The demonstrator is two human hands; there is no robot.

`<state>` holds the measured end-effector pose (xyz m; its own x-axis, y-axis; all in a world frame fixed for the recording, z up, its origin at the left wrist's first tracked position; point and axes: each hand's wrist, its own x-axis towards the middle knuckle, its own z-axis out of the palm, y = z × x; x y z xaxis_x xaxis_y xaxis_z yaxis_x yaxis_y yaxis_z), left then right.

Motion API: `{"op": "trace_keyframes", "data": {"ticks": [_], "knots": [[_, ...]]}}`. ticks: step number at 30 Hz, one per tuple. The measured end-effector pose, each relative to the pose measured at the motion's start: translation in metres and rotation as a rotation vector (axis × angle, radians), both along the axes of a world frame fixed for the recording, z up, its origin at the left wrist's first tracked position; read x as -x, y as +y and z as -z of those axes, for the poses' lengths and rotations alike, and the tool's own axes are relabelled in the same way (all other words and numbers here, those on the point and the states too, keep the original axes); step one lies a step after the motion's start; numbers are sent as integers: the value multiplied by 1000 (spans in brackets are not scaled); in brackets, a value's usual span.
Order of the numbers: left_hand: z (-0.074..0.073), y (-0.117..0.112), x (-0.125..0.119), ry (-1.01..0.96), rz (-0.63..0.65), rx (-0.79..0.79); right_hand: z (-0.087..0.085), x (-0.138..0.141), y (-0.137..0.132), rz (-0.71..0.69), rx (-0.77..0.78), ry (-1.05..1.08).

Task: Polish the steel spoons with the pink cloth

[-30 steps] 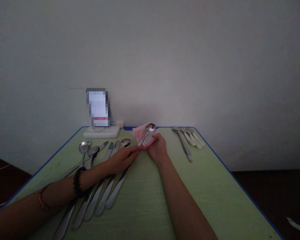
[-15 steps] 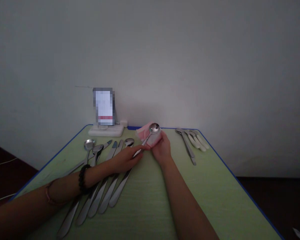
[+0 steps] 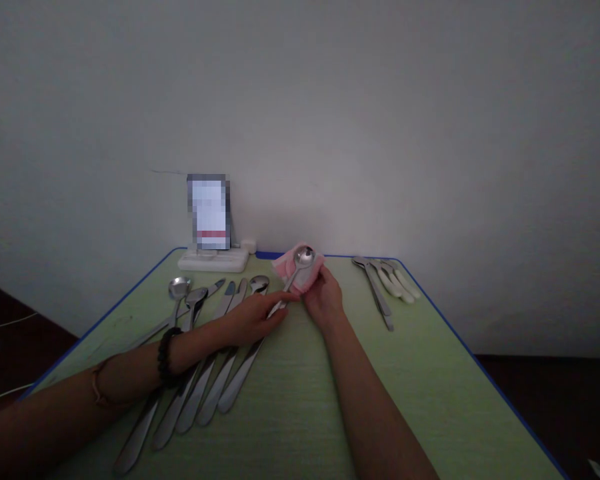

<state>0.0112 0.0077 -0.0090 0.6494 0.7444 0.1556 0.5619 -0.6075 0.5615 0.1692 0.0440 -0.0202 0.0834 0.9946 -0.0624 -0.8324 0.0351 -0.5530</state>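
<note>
Near the far edge of the table, my left hand pinches the handle of a shiny metal spoon. Its bowl points away from me, over a pink cloth. That cloth lies in my right hand, closed on its near side; some of those fingers are hidden behind it. Under and beside my left forearm lie several pieces of metal cutlery, among them a small ladle, a spoon and table knives.
A phone stands in a white holder at the back left. To the right lie a metal spoon and several white-handled utensils. The green table has a blue edge and meets the grey wall.
The spoon's bowl has shifted slightly left over the pink cloth, and the cloth now shows more on its right side. Both hands keep their holds.
</note>
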Motion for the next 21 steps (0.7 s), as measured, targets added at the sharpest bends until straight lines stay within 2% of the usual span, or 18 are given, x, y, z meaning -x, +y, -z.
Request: {"op": "trace_keyframes", "data": {"ticks": [5,9,14,18,21], "knots": [[-3,-1,-1,6,82,-7,3,3,-5,-60,-55,-131],[-4,-1,-1,17,117,-21,8,2,-3,-36,-73,-189],[-6,-1,-1,12,119,-10,11,4,1,69,12,-203],[-8,-2,-2,26,115,-12,10,2,4,217,86,-134],[-8,-2,-2,41,116,-9,7,-1,5,272,99,-94]]}}
